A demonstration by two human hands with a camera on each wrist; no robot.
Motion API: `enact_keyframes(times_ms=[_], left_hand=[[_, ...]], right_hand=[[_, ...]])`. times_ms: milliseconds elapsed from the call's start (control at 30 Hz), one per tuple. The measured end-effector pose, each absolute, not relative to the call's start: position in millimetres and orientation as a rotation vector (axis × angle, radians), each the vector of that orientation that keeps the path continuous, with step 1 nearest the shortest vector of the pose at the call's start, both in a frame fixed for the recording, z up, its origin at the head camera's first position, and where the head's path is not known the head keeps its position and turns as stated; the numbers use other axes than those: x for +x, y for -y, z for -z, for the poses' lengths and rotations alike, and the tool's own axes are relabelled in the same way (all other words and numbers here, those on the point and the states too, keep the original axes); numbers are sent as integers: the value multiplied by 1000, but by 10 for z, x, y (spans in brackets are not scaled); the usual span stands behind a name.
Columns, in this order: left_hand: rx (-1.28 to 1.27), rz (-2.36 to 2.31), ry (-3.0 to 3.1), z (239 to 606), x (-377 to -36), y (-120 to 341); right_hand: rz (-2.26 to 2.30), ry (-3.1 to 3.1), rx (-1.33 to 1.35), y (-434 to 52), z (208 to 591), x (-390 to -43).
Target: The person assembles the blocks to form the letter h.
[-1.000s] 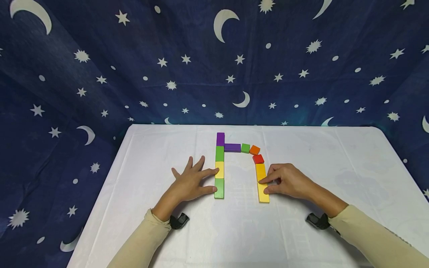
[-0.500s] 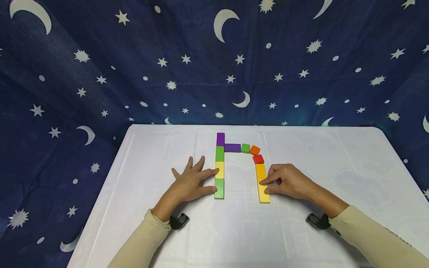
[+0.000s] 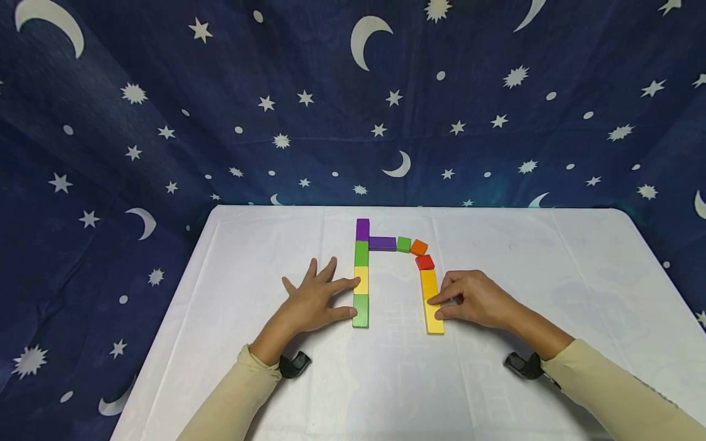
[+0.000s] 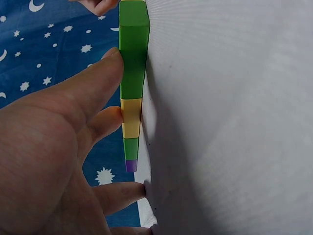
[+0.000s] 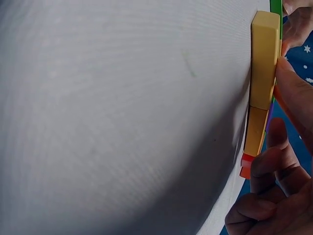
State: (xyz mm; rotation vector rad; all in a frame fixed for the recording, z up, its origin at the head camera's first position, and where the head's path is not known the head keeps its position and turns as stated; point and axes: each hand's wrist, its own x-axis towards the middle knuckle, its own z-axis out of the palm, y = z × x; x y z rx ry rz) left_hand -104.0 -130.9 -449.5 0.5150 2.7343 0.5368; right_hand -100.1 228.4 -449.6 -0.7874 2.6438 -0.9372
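Note:
My left hand lies spread beside a straight column of blocks. Its thumb touches the near green block and its index finger the pale yellow block; beyond these come another green block and a purple block. My right hand has its index fingertip where two yellow blocks meet, the far one and the near one. Its thumb rests on top of the near yellow block in the right wrist view, with the other fingers bent.
A lying purple block, a small green block, an orange block and a red block curve from the left column to the yellow pair. All lie on a white-covered table before a starry blue cloth.
The near yellow block has shifted slightly right, along with my right index fingertip and thumb. My left hand and the other blocks stay where they were.

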Motion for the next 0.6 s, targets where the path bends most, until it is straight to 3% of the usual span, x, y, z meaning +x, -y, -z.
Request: enact_keyframes(times_ms=[600], left_hand=[[529,-577,-2724,4508,-1044,1330]], right_hand=[[1054,-2669,-746,-2312,4499,-998]])
